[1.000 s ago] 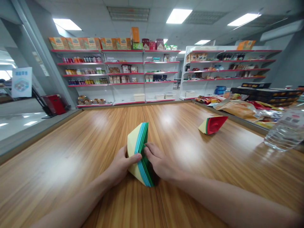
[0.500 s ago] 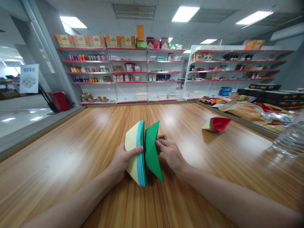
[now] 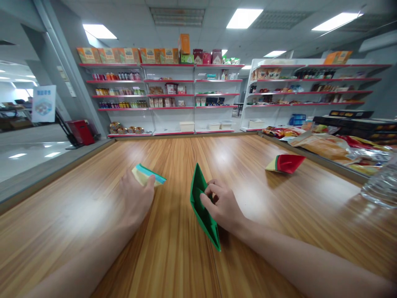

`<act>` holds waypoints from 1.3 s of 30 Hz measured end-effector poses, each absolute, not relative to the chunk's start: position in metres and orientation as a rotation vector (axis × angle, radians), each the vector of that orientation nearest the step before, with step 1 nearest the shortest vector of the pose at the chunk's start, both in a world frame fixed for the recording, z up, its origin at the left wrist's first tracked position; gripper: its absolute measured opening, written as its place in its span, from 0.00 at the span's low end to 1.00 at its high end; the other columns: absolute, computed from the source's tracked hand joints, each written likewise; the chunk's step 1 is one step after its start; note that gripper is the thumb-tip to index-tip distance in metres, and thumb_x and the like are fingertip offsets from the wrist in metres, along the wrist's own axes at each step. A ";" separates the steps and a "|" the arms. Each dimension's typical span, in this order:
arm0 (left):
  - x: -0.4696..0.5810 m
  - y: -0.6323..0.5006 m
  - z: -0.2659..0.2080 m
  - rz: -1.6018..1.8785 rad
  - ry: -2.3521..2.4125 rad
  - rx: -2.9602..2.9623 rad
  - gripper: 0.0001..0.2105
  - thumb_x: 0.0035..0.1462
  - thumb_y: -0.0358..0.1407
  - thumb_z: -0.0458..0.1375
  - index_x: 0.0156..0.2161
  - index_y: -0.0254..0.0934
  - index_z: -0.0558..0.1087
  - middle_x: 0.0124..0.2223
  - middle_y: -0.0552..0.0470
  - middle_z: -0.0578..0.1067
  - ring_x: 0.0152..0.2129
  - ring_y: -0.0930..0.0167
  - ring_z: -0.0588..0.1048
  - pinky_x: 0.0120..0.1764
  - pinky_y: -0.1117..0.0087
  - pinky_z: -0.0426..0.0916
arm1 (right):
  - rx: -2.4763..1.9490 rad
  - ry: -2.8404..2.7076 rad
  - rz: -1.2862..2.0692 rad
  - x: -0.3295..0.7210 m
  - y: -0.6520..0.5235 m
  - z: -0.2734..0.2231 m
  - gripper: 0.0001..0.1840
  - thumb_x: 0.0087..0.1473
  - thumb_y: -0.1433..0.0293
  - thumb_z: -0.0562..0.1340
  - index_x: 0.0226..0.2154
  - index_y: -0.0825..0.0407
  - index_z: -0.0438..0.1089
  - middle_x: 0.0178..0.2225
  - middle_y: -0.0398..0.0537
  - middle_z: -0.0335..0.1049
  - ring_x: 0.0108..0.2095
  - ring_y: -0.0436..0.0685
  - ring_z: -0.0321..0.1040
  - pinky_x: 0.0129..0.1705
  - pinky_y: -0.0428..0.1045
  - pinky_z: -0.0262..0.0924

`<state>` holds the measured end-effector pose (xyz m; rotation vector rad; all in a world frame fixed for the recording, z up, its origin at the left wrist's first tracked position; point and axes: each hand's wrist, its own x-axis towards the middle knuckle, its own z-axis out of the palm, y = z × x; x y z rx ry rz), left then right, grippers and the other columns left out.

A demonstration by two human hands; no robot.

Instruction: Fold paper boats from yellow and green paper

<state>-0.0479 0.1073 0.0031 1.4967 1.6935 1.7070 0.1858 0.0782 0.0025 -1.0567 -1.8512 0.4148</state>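
A green folded piece (image 3: 203, 213), matte and paper-like, with crisp creases and a long boat-shaped opening, was held by the right hand (image 3: 225, 207) over the table (image 3: 170, 265), about midway between the left and right edges and close to the seam that ran from the far edge. The thumb and fingers of that hand were curled in narrowly, the piece's side pinched between them and its lower tip pointed toward the near side. A cream and light-blue stack (image 3: 149, 174), its layers seen as bands with a thin green line along the rim, was gripped by the left hand (image 3: 136, 203) further toward the left edge; the thumb was laid against its end, while the other fingers were blurred and partly hidden. Near the right edge, toward the far right corner, a red, green and cream folded piece (image 3: 287, 163) was left tilted on the smooth wood-grained surface. By the right edge, a clear, ribbed plastic bottle (image 3: 382, 186) was cut off by the frame.
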 end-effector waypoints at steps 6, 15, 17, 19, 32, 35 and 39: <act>0.007 0.069 0.007 1.559 1.131 1.598 0.26 0.56 0.38 0.55 0.58 0.37 0.56 0.56 0.44 0.65 0.53 0.62 0.64 0.54 0.62 0.60 | -1.024 -1.944 0.313 0.179 0.066 0.007 0.05 0.51 0.69 0.58 0.33 0.52 0.66 0.33 0.48 0.64 0.30 0.54 0.63 0.30 0.49 0.58; 0.006 0.072 -0.002 1.251 0.897 1.156 0.14 0.55 0.42 0.56 0.30 0.31 0.74 0.25 0.53 0.73 0.22 0.72 0.70 0.26 0.74 0.64 | -1.012 -2.033 0.281 0.180 0.065 0.007 0.07 0.55 0.71 0.55 0.29 0.52 0.67 0.28 0.47 0.66 0.29 0.54 0.64 0.33 0.49 0.59; 0.006 0.072 -0.002 1.253 0.878 1.116 0.14 0.54 0.42 0.57 0.30 0.31 0.75 0.25 0.51 0.74 0.22 0.72 0.70 0.26 0.74 0.64 | -1.026 -2.030 0.271 0.180 0.069 0.004 0.06 0.54 0.72 0.56 0.29 0.51 0.68 0.29 0.47 0.67 0.30 0.54 0.65 0.33 0.50 0.60; 0.007 0.071 -0.002 1.246 0.854 1.125 0.14 0.54 0.42 0.57 0.35 0.31 0.76 0.29 0.49 0.76 0.26 0.70 0.72 0.29 0.72 0.66 | -1.032 -2.028 0.252 0.180 0.071 0.002 0.06 0.53 0.72 0.57 0.30 0.50 0.69 0.30 0.47 0.67 0.32 0.55 0.66 0.34 0.50 0.61; 0.005 0.067 0.004 1.056 0.870 1.361 0.15 0.54 0.42 0.57 0.23 0.33 0.72 0.22 0.55 0.68 0.21 0.74 0.65 0.24 0.75 0.59 | -0.972 -1.973 -0.024 0.187 0.078 0.008 0.05 0.50 0.73 0.60 0.32 0.50 0.69 0.36 0.51 0.64 0.39 0.58 0.63 0.39 0.54 0.62; 0.003 0.069 0.003 0.992 0.876 1.312 0.18 0.52 0.43 0.57 0.18 0.33 0.67 0.20 0.56 0.63 0.19 0.75 0.61 0.22 0.75 0.55 | -0.916 -2.039 -0.061 0.190 0.080 0.011 0.07 0.50 0.74 0.59 0.34 0.51 0.69 0.38 0.52 0.61 0.41 0.59 0.62 0.39 0.53 0.63; 0.001 0.071 0.000 0.936 0.839 1.241 0.18 0.52 0.43 0.58 0.19 0.33 0.65 0.20 0.56 0.61 0.19 0.76 0.60 0.22 0.74 0.54 | -0.803 -2.158 -0.062 0.193 0.084 0.012 0.07 0.52 0.75 0.57 0.33 0.51 0.70 0.41 0.54 0.58 0.44 0.60 0.59 0.40 0.53 0.62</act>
